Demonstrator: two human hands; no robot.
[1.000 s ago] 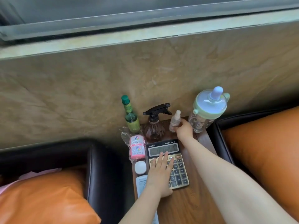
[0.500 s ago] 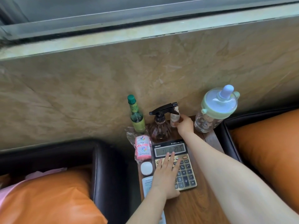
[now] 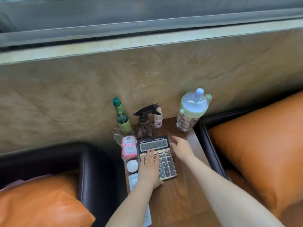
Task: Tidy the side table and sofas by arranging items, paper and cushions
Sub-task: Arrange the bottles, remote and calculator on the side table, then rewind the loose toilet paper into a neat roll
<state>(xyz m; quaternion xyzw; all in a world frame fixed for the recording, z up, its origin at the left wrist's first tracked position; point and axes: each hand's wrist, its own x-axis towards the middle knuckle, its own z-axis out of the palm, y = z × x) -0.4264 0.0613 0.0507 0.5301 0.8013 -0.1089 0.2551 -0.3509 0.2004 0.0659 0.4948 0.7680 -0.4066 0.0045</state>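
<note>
A narrow wooden side table (image 3: 180, 199) stands between two black sofas. My left hand (image 3: 150, 167) lies flat with straight fingers on the keys of a gold calculator (image 3: 165, 161). My right hand (image 3: 181, 148) hovers relaxed beside the calculator's top right corner and holds nothing. Along the wall stand a green bottle (image 3: 122, 117), a dark spray bottle (image 3: 145, 123), a small white bottle (image 3: 158, 118) and a clear sippy bottle with a green lid (image 3: 191, 110). A pink tissue pack (image 3: 129, 147), a white round case (image 3: 132, 166) and a white remote (image 3: 133, 181) lie left of the calculator.
Orange cushions lie on both sofas, one (image 3: 41, 203) at lower left and one (image 3: 262, 148) at right. A crumpled clear wrapper (image 3: 117, 134) sits behind the tissue pack. A marbled wall (image 3: 147, 74) and a window sill close off the back.
My right hand has let go of the small white bottle, which now stands by the spray bottle, and has drawn back beside the calculator. My left hand stays on the keys.
</note>
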